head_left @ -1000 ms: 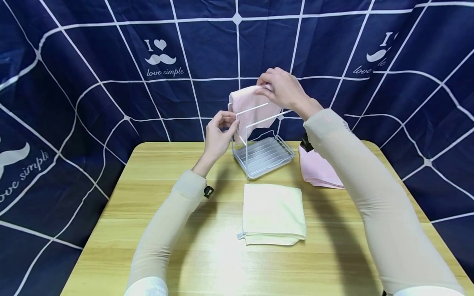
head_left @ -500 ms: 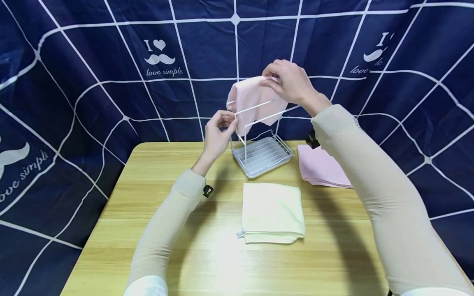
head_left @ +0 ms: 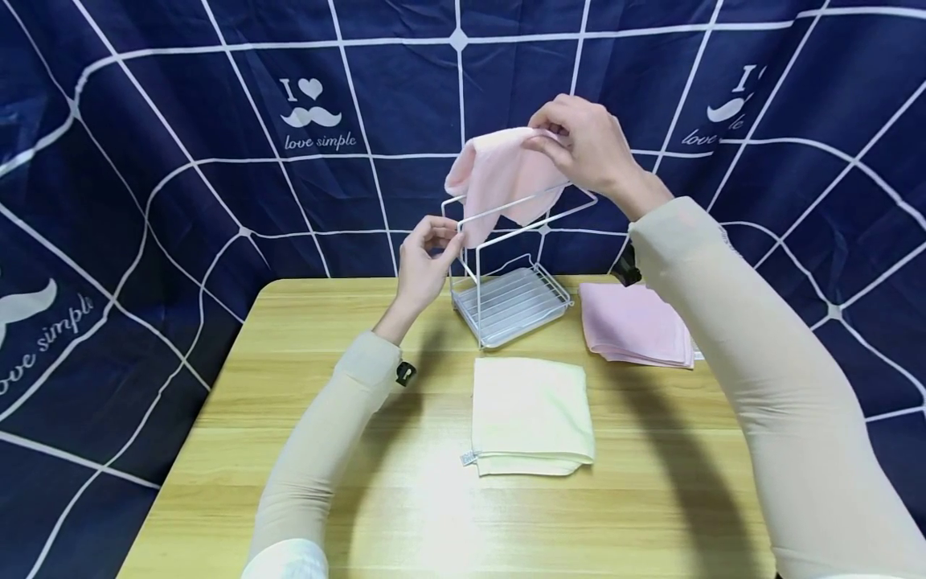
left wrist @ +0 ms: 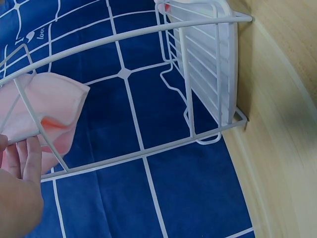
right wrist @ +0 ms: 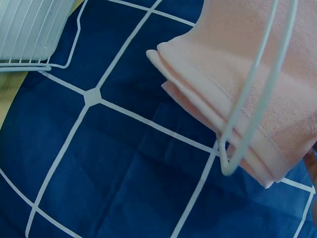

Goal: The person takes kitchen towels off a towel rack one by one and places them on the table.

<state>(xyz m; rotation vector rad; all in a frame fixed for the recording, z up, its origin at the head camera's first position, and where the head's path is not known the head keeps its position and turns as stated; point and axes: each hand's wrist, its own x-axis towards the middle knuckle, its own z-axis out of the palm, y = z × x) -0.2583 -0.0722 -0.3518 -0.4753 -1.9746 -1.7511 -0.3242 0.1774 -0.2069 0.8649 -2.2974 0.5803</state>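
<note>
Up at the back of the table, my right hand [head_left: 589, 145] pinches the top edge of a pale pink cloth [head_left: 499, 173], which hangs folded down by the upper bars of a white wire rack [head_left: 479, 297]. Lower down and to the left, my left hand [head_left: 425, 261] grips the short end bar at the rack's top; in the left wrist view its fingers [left wrist: 32, 158] curl at that bar, close to the cloth. Loose layered edges of the pink cloth [right wrist: 213, 94] show behind the rack's upper wire in the right wrist view, where little of the right hand appears.
A shallow grey tray [head_left: 517, 310] sits in the rack's base. In front lies a folded pale yellow cloth [head_left: 531, 410] with a small tag. Another folded pink cloth [head_left: 633, 326] lies right of the rack on the wooden table [head_left: 304, 354]. A navy curtain [head_left: 405, 96] hangs behind.
My right hand has risen and moved to the right, lifting the pink cloth higher at the rack's top. The left hand stays at the rack's end bar.
</note>
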